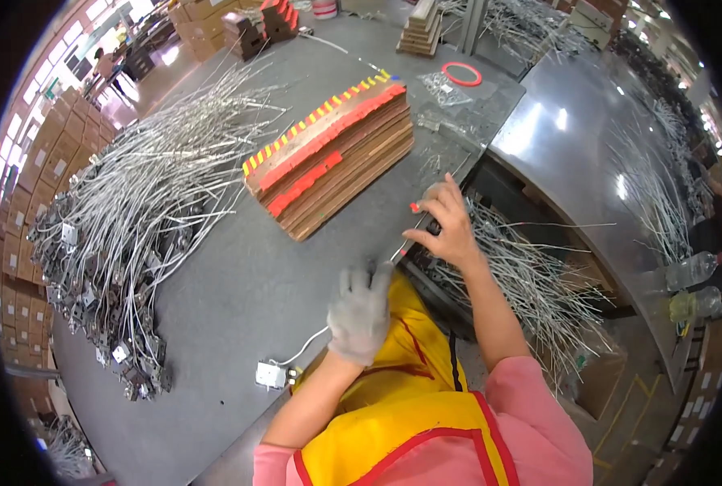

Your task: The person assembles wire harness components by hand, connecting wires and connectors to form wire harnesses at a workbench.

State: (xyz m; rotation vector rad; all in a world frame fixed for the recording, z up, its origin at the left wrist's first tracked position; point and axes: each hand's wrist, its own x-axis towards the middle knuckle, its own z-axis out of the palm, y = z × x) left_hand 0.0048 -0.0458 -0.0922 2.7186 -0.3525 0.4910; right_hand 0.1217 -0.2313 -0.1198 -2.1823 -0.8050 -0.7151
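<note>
My left hand (pixel 359 316), in a grey glove and partly blurred, closes on a thin cable. From below this hand the white cable (pixel 306 348) runs to a small white box-shaped part (pixel 271 374) on the table. The cable's upper end sticks out past my fingers, with a red bit (pixel 403 253) on it. My bare right hand (pixel 450 219) is just above that end, thumb and index finger apart. A small red piece of tape (pixel 415 208) shows at the index fingertip. Beyond my hands stands a stack of wooden boards (pixel 336 154) with red and yellow tape strips.
A big pile of cables (pixel 166 162) with metal parts covers the table's left side. More cables (pixel 531 283) lie in a box at my right. A red tape ring (pixel 462 74) sits at the back by a clear bag (pixel 443 89). Bottles (pixel 693 271) stand far right.
</note>
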